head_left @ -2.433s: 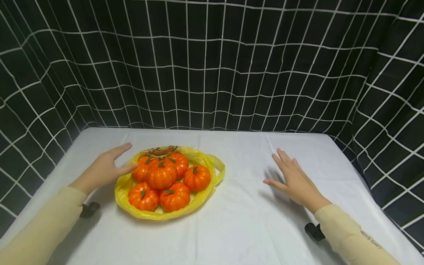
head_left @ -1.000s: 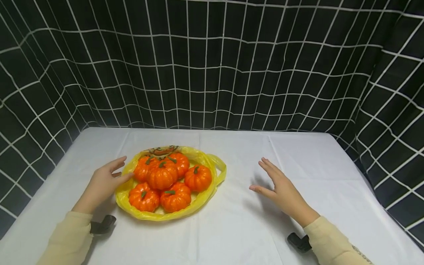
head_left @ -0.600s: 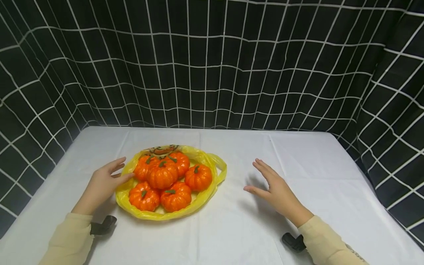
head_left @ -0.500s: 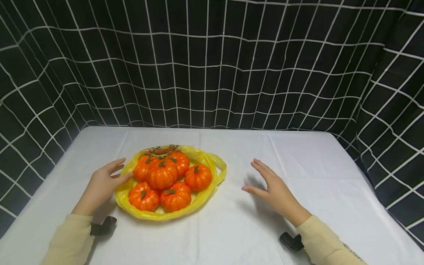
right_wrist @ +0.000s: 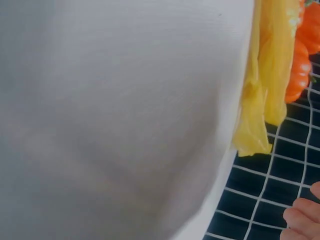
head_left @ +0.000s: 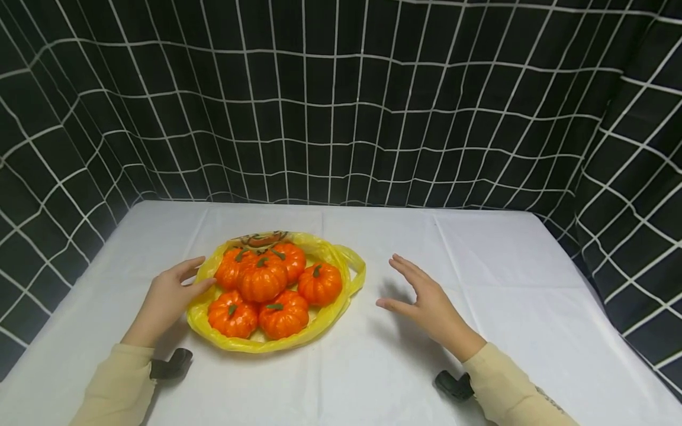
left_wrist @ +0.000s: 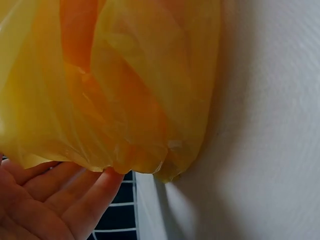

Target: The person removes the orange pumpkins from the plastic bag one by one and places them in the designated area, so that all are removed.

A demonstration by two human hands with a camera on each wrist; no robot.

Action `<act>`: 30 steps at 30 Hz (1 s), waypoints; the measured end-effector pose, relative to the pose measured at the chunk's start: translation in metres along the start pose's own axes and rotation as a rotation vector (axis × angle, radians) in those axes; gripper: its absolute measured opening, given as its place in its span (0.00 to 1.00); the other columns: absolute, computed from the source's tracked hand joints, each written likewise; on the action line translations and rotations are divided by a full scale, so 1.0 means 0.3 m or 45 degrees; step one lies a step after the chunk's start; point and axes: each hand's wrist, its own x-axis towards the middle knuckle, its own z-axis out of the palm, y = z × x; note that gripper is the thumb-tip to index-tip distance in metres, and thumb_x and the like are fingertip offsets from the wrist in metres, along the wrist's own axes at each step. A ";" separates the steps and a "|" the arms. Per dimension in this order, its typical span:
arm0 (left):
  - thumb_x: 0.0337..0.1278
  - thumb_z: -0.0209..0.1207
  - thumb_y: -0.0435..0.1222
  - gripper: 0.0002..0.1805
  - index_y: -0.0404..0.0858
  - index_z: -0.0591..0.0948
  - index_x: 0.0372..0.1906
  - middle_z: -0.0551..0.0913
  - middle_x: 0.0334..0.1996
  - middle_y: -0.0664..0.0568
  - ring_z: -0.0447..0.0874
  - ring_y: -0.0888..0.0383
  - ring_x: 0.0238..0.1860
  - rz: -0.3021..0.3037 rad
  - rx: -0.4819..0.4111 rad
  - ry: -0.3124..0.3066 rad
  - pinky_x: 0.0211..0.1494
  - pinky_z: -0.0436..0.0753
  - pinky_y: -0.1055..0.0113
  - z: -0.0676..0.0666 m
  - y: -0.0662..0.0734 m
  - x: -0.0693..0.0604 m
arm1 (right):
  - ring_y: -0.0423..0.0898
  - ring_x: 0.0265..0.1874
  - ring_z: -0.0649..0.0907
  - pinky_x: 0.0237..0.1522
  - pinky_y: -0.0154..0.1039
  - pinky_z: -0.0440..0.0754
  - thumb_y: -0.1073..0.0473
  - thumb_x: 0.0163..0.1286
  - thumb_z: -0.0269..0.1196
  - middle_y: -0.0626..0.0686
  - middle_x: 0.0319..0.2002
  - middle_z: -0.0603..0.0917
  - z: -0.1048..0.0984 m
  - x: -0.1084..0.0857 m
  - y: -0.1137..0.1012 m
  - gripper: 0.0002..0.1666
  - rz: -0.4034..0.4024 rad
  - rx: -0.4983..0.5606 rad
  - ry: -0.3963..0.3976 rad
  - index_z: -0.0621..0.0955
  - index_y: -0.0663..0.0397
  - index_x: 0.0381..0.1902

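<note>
A yellow plastic bag (head_left: pixel 314 328) lies open on the white table, left of centre, its rim spread around several small orange pumpkins (head_left: pixel 262 279) with green stems. My left hand (head_left: pixel 167 297) is at the bag's left side, fingers relaxed and thumb over the rim. In the left wrist view the fingers lie close against the yellow plastic (left_wrist: pixel 130 100); whether they touch it I cannot tell. To the right, my right hand (head_left: pixel 428 305) hovers above the cloth with fingers extended, holding nothing, apart from the bag's handle loop (head_left: pixel 354 269).
A white cloth covers the table (head_left: pixel 479 260). Black curtains with a white grid (head_left: pixel 341 118) enclose the back and both sides. A dark wrist camera (head_left: pixel 173 364) sits under the left wrist and another wrist camera (head_left: pixel 454 386) under the right.
My right hand has moved left towards the bag. My left hand has come lower and closer to the bag's left rim, then stayed nearly still. The bag and pumpkins keep their place.
</note>
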 end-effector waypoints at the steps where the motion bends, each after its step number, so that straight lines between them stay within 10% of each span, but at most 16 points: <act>1: 0.67 0.58 0.50 0.39 0.33 0.63 0.74 0.66 0.71 0.30 0.67 0.30 0.69 -0.005 -0.001 -0.001 0.68 0.74 0.40 0.001 0.001 -0.001 | 0.59 0.74 0.66 0.72 0.61 0.67 0.45 0.60 0.72 0.57 0.75 0.66 0.003 0.002 -0.003 0.48 -0.007 0.010 0.005 0.67 0.55 0.73; 30: 0.70 0.55 0.42 0.28 0.34 0.71 0.70 0.74 0.65 0.32 0.63 0.34 0.72 -0.017 -0.025 0.119 0.72 0.67 0.36 -0.003 -0.014 -0.002 | 0.57 0.73 0.69 0.74 0.56 0.67 0.50 0.56 0.75 0.55 0.71 0.72 0.113 0.103 -0.146 0.47 -0.036 0.171 -0.102 0.70 0.56 0.71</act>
